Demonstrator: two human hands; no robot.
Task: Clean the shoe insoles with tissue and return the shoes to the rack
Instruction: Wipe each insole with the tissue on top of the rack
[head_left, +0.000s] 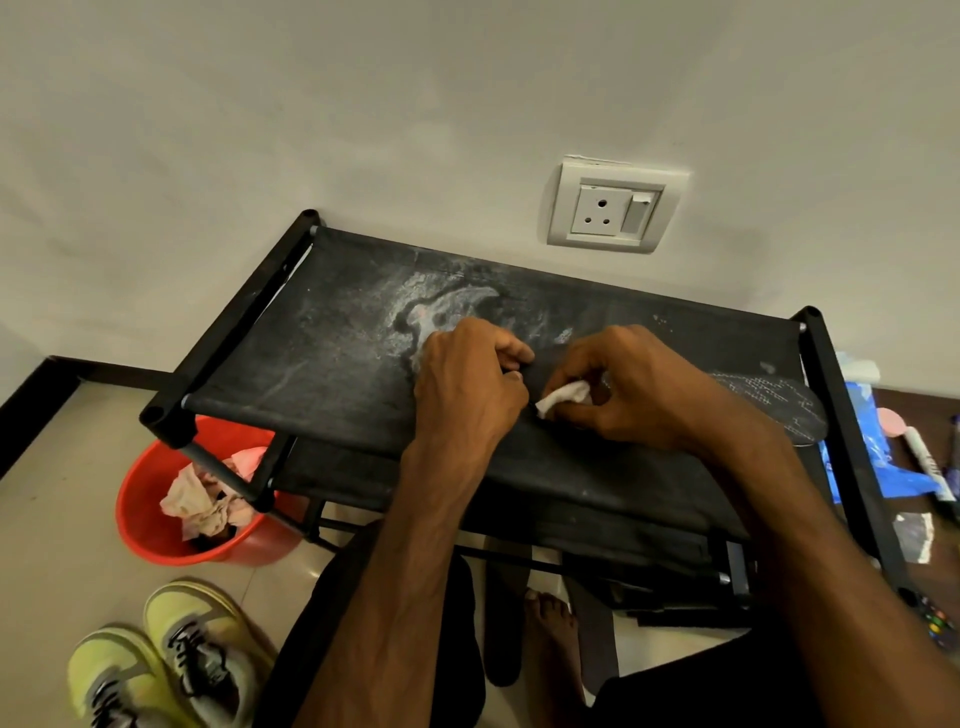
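Observation:
A black insole (769, 410) lies across the top fabric shelf of the black shoe rack (322, 343), its patterned end poking out to the right of my arm. My left hand (467, 384) grips the insole's near end with curled fingers. Close beside it, my right hand (623, 389) pinches a small wad of white tissue (563, 397) against the insole. A pair of yellow-green sneakers (171, 660) stands on the floor at bottom left. Two more dark insoles (504, 623) lie on the floor by my bare foot.
A red bucket (140, 519) holding crumpled pink tissues sits under the rack's left corner. Blue plastic (872, 457), a tube and small clutter lie on the floor right of the rack. The wall with a socket plate (613, 208) is right behind the rack.

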